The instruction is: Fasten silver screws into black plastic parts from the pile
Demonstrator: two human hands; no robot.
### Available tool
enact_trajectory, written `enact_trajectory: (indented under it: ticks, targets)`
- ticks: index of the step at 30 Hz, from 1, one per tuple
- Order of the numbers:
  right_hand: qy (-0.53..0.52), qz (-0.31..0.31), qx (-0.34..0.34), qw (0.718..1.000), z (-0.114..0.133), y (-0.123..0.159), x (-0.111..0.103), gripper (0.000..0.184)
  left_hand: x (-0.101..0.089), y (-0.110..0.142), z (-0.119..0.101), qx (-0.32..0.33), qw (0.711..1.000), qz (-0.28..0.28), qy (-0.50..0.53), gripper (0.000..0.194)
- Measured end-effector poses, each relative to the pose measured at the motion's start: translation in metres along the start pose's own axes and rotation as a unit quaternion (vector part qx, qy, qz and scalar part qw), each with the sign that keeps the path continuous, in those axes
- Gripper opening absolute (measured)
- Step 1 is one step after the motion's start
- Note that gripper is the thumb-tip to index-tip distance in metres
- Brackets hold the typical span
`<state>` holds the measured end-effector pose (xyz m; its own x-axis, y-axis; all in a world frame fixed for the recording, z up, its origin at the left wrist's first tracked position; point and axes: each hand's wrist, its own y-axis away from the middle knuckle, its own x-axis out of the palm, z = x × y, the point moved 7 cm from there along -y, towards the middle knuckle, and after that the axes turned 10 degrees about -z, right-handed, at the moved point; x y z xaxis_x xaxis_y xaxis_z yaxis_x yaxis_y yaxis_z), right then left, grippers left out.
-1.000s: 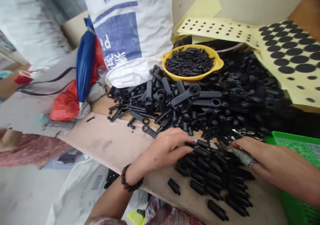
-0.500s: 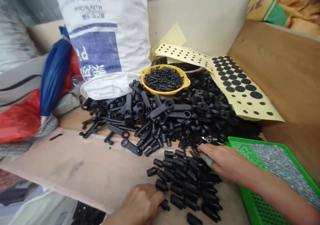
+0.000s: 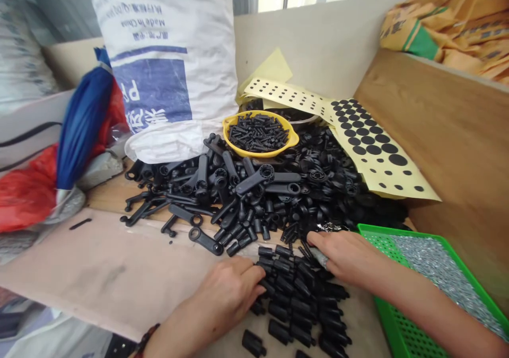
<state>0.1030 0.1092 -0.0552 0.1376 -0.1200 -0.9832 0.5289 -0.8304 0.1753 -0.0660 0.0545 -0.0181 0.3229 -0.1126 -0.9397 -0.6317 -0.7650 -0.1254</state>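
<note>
My left hand [image 3: 234, 289] is at the left edge of a group of black cylindrical handles [image 3: 296, 294], its thumb and fingers drawn together. Whatever lies between those fingertips is hidden. A single black handle [image 3: 253, 343] lies on the board below this hand. At the far side of the group is my right hand [image 3: 338, 252], with its fingers curled downward over small dark parts. A greyish wrap shows under its fingers, and what they hold is hidden. Thin black screw-like pieces [image 3: 292, 233] lie just left of the right hand.
Behind my hands lies a pile of black crank arms [image 3: 202, 241] and knobs. A yellow bowl [image 3: 293, 139] of black screw-like parts sits on it. Metal pins fill part of a green tray [image 3: 377, 230] at right. A white sack [image 3: 207, 55], dotted sheets [image 3: 371, 175] and a blue umbrella [image 3: 81, 130] stand around.
My left hand has moved up along the left edge of the handles, away from the one that now lies below it. The right hand stays over the same spot. The view has shifted slightly.
</note>
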Motion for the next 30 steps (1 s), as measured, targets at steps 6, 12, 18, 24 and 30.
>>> enact_trajectory:
  ticks: [6, 12, 18, 24, 30]
  targets:
    - [0.006, -0.008, -0.007, 1.000, 0.007, -0.004, -0.004, 0.033, 0.004, -0.044, 0.000, 0.053, 0.998, 0.009, -0.018, 0.009]
    - [-0.002, -0.025, 0.022, 0.999, -0.010, 0.004, -0.001, 0.031, 0.029, -0.098, -0.021, 0.184, 0.977, 0.078, -0.075, 0.013]
    - [-0.029, -0.059, 0.061, 0.996, -0.026, 0.019, -0.007, 0.030, 0.052, -0.125, -0.036, 0.239, 0.962, 0.115, -0.065, 0.018]
    - [-0.058, -0.099, 0.082, 0.990, -0.033, 0.031, -0.011, 0.033, 0.046, -0.134, -0.034, 0.205, 0.971, 0.122, -0.021, 0.021]
    - [-0.110, -0.184, 0.078, 0.974, -0.031, 0.045, -0.021, 0.037, 0.030, -0.143, -0.021, 0.100, 0.985, 0.103, 0.091, 0.015]
